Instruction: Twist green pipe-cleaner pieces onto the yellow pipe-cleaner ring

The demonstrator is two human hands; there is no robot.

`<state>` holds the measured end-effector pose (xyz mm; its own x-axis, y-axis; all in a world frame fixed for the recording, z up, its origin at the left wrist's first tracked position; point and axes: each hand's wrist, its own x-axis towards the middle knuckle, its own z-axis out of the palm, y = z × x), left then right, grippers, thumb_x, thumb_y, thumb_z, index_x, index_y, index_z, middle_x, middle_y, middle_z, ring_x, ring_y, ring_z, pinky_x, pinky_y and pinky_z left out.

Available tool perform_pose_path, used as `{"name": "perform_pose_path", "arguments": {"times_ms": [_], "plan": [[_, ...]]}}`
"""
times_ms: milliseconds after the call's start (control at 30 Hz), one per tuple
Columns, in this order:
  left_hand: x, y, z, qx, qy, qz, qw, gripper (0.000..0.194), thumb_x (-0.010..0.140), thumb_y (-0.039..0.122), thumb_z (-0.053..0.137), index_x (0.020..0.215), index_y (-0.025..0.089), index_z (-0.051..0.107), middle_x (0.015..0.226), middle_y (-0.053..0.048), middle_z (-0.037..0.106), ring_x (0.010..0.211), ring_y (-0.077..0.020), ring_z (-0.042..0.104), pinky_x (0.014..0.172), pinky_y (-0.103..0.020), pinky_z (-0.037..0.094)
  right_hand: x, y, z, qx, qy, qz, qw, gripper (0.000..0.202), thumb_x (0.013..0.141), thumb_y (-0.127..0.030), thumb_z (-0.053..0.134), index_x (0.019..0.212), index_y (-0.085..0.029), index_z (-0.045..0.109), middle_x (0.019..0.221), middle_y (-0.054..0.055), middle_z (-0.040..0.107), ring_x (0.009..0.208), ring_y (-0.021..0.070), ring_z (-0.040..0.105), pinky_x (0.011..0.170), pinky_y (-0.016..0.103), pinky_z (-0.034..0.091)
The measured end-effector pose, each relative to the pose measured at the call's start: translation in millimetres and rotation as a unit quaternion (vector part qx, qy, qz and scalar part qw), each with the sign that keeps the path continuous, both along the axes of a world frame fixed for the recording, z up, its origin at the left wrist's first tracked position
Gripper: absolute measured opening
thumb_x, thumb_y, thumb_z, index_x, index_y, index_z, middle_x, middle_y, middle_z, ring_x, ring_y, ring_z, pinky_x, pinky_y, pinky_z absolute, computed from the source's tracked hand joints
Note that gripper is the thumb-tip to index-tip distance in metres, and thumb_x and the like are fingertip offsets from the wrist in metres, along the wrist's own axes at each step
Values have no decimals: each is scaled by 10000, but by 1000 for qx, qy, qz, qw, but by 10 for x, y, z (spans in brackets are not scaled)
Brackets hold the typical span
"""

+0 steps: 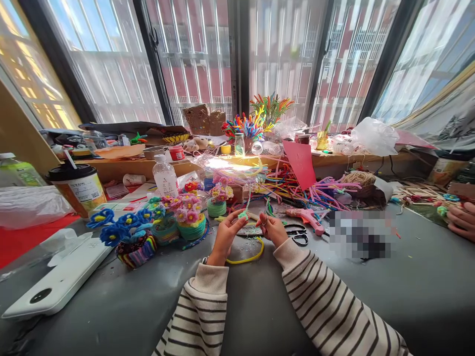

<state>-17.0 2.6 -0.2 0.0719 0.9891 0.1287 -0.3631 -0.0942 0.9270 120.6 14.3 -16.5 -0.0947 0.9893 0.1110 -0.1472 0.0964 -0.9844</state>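
My left hand [227, 233] and my right hand [272, 228] meet over the grey table [260, 306], both pinching a small green pipe-cleaner piece [243, 215] between the fingertips. A thin stem rises from it toward a clear wrapped bunch [232, 170]. Under my hands lies a curved yellow pipe cleaner [249, 258]. Black-handled scissors [298, 235] and a pink glue gun [307, 217] lie just right of my right hand. Both sleeves are cream with dark stripes.
Pipe-cleaner flower pots [133, 237] [191, 220] stand at left, with a water bottle [165, 175], a lidded drink cup [77, 187] and a white flat device [55, 282]. Loose coloured pipe cleaners [315, 190] and twine [359, 179] lie at right. Another person's hand [462, 221] rests at far right.
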Motion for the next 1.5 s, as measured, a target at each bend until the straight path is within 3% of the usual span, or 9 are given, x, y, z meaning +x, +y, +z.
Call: {"name": "perform_pose_path", "arguments": {"times_ms": [167,300,533,833,1167,1500], "plan": [[2,8,-3,16,-1,32,999,371,537,235,661,875,154,530,837,-30,611,848,-165,554,790,-300,406,-119,-77,-61,90,-144,40,985,538,610,-655,367,528,-150,534,340,-51,345,325,49,302,363,193,224],[2,14,-11,20,7,54,998,340,528,245,665,815,145,512,807,-35,610,824,-164,562,785,-301,393,-133,-139,-56,140,-218,32,965,520,660,-632,323,604,-164,543,395,-38,395,377,71,353,410,205,260],[-2,17,-25,39,14,58,997,320,536,244,659,809,156,518,824,-20,602,806,-143,562,791,-286,378,-134,-165,-50,190,-316,17,930,492,704,-582,315,568,-160,529,470,-13,432,464,92,381,473,216,258],[-8,17,-22,53,50,60,996,336,542,265,650,844,155,555,851,-35,598,819,-154,543,757,-270,404,-140,-158,-60,211,-327,6,921,464,712,-543,362,523,-157,536,440,-19,443,422,76,356,437,204,229],[-10,35,-28,2,41,10,999,332,535,268,655,838,159,575,812,-22,605,768,-146,552,758,-286,405,-121,-142,-40,212,-324,-27,921,484,704,-543,371,461,-165,551,427,-10,456,429,80,381,451,208,240],[-2,26,-13,6,20,19,1000,303,536,240,657,805,153,550,788,-3,560,750,-119,529,756,-279,416,-117,-137,-60,216,-333,-49,916,412,694,-469,447,421,-170,523,394,-24,428,396,71,349,425,207,229]]}}
